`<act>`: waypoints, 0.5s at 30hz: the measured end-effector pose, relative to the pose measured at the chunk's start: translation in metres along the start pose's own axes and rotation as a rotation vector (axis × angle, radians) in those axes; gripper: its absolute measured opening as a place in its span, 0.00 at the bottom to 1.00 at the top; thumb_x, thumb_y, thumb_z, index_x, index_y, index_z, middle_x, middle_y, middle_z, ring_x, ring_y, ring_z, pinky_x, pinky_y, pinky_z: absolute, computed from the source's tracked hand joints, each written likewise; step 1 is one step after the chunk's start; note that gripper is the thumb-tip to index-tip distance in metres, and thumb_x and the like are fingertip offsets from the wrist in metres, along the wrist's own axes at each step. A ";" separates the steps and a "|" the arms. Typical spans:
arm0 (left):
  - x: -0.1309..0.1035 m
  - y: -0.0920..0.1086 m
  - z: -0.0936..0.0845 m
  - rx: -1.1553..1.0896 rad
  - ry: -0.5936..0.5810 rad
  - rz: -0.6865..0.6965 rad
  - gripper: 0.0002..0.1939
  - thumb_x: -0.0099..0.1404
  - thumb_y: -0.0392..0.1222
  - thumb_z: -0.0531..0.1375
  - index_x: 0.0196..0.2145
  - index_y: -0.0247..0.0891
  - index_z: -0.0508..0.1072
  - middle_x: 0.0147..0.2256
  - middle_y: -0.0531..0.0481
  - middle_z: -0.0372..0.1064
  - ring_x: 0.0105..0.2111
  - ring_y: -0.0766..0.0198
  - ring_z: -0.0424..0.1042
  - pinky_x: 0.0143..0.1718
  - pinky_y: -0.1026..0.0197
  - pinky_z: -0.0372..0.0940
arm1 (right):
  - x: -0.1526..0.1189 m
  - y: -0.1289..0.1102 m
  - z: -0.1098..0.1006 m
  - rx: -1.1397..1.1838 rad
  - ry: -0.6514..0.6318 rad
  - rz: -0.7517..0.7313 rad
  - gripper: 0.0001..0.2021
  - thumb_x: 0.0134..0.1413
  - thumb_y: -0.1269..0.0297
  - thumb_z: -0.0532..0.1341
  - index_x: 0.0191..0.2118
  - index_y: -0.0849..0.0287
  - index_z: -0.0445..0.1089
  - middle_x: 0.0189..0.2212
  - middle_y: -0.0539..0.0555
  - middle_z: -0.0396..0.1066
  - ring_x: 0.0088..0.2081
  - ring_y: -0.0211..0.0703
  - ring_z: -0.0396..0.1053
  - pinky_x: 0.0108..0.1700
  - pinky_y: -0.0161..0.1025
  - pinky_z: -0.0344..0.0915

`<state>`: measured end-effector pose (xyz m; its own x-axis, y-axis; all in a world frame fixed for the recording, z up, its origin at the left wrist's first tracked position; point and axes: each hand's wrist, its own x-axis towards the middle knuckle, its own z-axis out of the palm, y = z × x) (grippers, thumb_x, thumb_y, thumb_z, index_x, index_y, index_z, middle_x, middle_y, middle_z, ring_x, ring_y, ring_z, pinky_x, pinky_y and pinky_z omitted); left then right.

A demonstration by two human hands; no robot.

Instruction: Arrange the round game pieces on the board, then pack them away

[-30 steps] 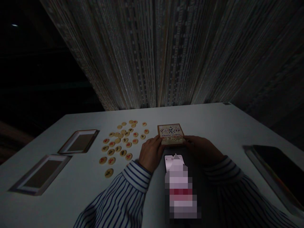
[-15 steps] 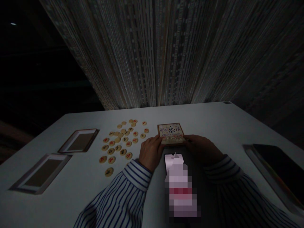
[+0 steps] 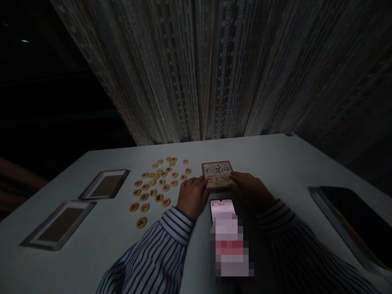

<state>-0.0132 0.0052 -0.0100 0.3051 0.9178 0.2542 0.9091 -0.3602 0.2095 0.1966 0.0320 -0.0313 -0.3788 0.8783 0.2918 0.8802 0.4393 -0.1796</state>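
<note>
A Chinese chess box with a printed top lies on the white table between my hands. My left hand grips its left near corner, the thumb on the edge. On the opposite side my right hand has its fingers over the right near corner; its underside is in shadow. Just below the box lies a lit phone, its lower part blurred by blocks. Left of my left hand, many round wooden chess pieces are scattered, some with red characters, some with black, and some plain side up.
Two shallow open trays or frames lie at the left of the table. A dark flat object, like a folder or tablet, lies at the right. A patterned curtain hangs behind the table.
My right hand has shifted left, and its fingers reach a little further over the box's corner. The view has moved slightly. The chess pieces and phone stay in place.
</note>
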 end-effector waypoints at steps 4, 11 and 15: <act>0.010 0.002 -0.011 0.056 -0.034 0.049 0.13 0.63 0.44 0.52 0.40 0.39 0.73 0.44 0.45 0.71 0.44 0.53 0.68 0.45 0.48 0.61 | -0.001 -0.002 -0.003 0.033 0.022 0.005 0.17 0.54 0.61 0.53 0.48 0.61 0.67 0.50 0.60 0.67 0.49 0.52 0.66 0.47 0.50 0.64; 0.045 -0.001 -0.011 -0.014 -0.141 0.106 0.22 0.56 0.51 0.59 0.45 0.35 0.70 0.53 0.38 0.62 0.51 0.50 0.63 0.49 0.51 0.61 | -0.003 -0.004 -0.005 0.059 0.029 0.022 0.17 0.53 0.62 0.53 0.48 0.58 0.66 0.50 0.59 0.67 0.48 0.51 0.66 0.47 0.50 0.64; 0.063 -0.010 -0.004 -0.049 -0.262 0.092 0.38 0.49 0.55 0.62 0.53 0.30 0.62 0.59 0.32 0.51 0.58 0.48 0.53 0.55 0.51 0.54 | -0.002 -0.002 -0.003 0.053 0.045 0.034 0.16 0.53 0.62 0.54 0.48 0.58 0.67 0.50 0.59 0.67 0.47 0.50 0.67 0.47 0.49 0.64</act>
<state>-0.0043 0.0655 0.0078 0.4549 0.8902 0.0225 0.8610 -0.4461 0.2442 0.1960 0.0290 -0.0289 -0.3350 0.8839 0.3265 0.8753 0.4202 -0.2395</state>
